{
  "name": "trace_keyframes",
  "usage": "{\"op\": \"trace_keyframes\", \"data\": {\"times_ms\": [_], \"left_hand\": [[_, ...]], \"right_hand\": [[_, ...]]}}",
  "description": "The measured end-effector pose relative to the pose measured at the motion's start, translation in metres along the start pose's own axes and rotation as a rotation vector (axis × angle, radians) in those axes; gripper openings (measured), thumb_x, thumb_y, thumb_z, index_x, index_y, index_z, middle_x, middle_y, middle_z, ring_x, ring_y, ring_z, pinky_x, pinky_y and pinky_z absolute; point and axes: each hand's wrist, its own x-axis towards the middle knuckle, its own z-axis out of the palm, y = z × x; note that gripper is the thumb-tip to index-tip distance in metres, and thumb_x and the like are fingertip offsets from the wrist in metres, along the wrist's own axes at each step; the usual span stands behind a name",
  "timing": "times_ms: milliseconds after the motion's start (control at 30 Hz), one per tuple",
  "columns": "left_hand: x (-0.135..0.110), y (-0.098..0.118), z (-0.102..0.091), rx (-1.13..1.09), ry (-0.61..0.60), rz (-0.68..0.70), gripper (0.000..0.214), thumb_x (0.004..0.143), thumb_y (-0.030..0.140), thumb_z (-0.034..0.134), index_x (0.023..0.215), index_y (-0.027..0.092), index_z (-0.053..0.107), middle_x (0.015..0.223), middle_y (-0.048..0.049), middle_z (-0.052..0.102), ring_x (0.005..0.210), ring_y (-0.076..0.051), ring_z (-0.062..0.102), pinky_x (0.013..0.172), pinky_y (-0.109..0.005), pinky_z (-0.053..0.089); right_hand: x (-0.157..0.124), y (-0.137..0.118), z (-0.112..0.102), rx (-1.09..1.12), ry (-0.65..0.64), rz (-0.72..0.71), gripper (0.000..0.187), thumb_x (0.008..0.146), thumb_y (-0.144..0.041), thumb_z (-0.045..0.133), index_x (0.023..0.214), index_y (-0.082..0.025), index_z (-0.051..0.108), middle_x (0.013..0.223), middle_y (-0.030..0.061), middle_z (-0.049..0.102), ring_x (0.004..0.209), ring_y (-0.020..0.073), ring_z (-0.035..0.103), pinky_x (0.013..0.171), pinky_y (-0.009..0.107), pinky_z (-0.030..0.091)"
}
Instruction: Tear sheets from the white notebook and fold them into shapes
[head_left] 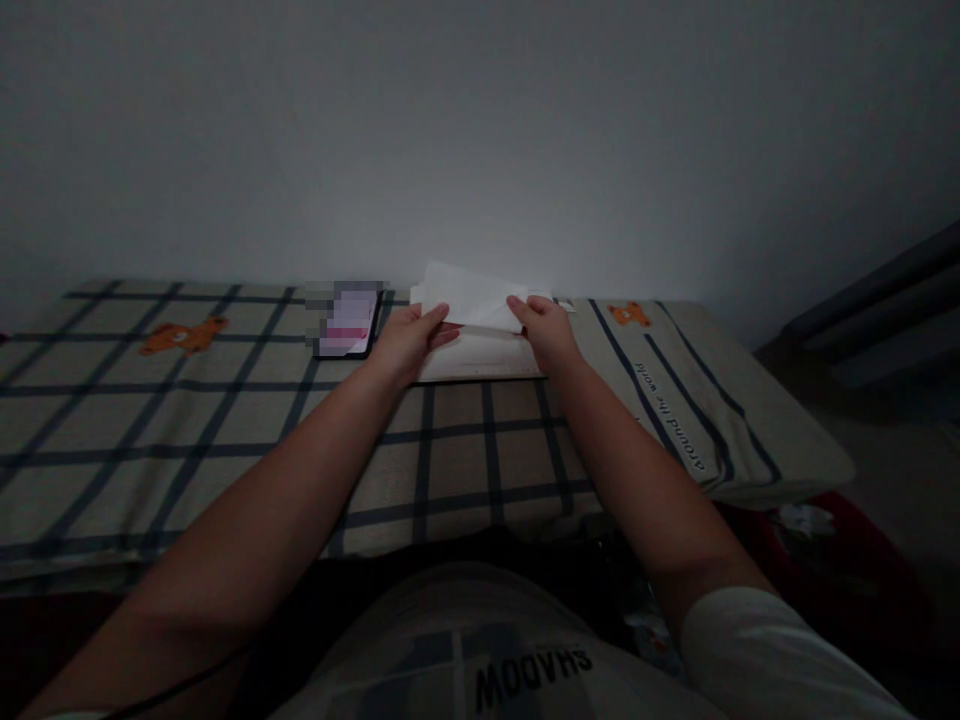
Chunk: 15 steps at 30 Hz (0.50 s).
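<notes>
Both hands hold a thin white sheet of paper (472, 295) between them, its upper left corner standing up. At its left side my left hand (412, 335) pinches the edge between thumb and fingers. My right hand (544, 325) grips the sheet's lower right part, thumb on top. Under the sheet lies a flat white rectangular item (480, 360), perhaps a paper stack or pad, with a dark line along its front edge. Its exact kind is hard to make out in the dim light.
A phone (349, 320) with its screen lit lies left of my hands. Everything rests on a checked cloth (247, 420) with orange bear prints, against a pale wall (480, 130). A red container (847, 550) with crumpled white stuff stands below at the right.
</notes>
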Motion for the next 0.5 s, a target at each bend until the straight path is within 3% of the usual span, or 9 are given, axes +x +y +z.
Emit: {"op": "trace_keyframes", "data": {"times_ms": [100, 233, 367, 500], "left_hand": [[0.002, -0.002, -0.004, 0.006, 0.024, 0.018, 0.022, 0.076, 0.031, 0.082, 0.079, 0.013, 0.069, 0.086, -0.006, 0.074, 0.073, -0.012, 0.068, 0.074, -0.025, 0.058], [0.007, -0.006, -0.01, 0.027, 0.032, 0.058, 0.032, 0.065, 0.034, 0.089, 0.08, 0.013, 0.071, 0.09, -0.0056, 0.074, 0.074, -0.011, 0.066, 0.071, -0.022, 0.057], [0.008, -0.006, -0.011, 0.059, 0.012, 0.069, 0.033, 0.062, 0.034, 0.091, 0.078, 0.013, 0.072, 0.088, -0.006, 0.074, 0.077, -0.013, 0.066, 0.072, -0.022, 0.057], [0.006, -0.005, -0.009, 0.077, -0.005, 0.064, 0.027, 0.066, 0.031, 0.087, 0.08, 0.014, 0.072, 0.089, -0.0072, 0.075, 0.083, -0.016, 0.068, 0.075, -0.025, 0.059]], "right_hand": [[-0.001, -0.003, -0.001, -0.034, 0.055, -0.067, 0.049, 0.075, -0.058, 0.071, 0.061, -0.024, 0.04, 0.059, -0.0056, 0.034, 0.057, 0.011, 0.033, 0.055, 0.027, 0.026], [-0.004, -0.01, 0.0, -0.079, 0.089, -0.139, 0.046, 0.078, -0.049, 0.072, 0.058, -0.023, 0.038, 0.06, -0.006, 0.029, 0.058, 0.0106, 0.029, 0.057, 0.028, 0.024], [-0.004, -0.009, 0.001, -0.023, 0.083, -0.095, 0.042, 0.076, -0.048, 0.073, 0.061, -0.023, 0.043, 0.061, -0.0054, 0.036, 0.059, 0.0108, 0.034, 0.057, 0.027, 0.03], [-0.001, -0.004, 0.001, 0.119, 0.061, -0.004, 0.039, 0.071, -0.053, 0.077, 0.071, -0.023, 0.052, 0.07, -0.0026, 0.051, 0.066, 0.0128, 0.048, 0.061, 0.027, 0.042]]}}
